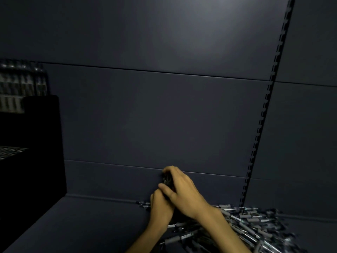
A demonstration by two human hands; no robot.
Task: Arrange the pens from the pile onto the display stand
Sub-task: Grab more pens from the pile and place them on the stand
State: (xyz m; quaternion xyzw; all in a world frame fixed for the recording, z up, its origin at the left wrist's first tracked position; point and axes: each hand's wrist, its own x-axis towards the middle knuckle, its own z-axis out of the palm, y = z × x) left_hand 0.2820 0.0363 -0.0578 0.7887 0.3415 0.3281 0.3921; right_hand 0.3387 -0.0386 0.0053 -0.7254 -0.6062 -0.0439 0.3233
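1. Pens, a dark bundle (167, 180) of them, are held up between both hands just above the near edge of the pile (237, 229), low in the middle of the view.
2. The bundle is wrapped by the right hand (182, 190), with the fingers (170, 169) curled over its top and the thumb laid along its near side.
3. The lower part of the bundle is gripped by the left hand (161, 207), whose fingers are closed round it beneath the right thumb.
4. The two hands are pressed against each other, and the bundle's glinting end is seen between them; how many pens are in it cannot be told.
5. The pile of grey and black pens is spread over the dark shelf (82, 225) to the right of the hands, and part of it is covered by the right forearm.
6. A few loose pens (143, 204) are seen just left of the left hand, lying along the back edge of the shelf.
7. A dark panelled wall (155, 115) is seen behind the hands, with a slotted upright strip (264, 110) set in it to the right.
8. The black display stand (32, 143) is placed well apart at the far left, with rows of pens (20, 84) already standing at its top and a perforated tier (11, 152) lower down.
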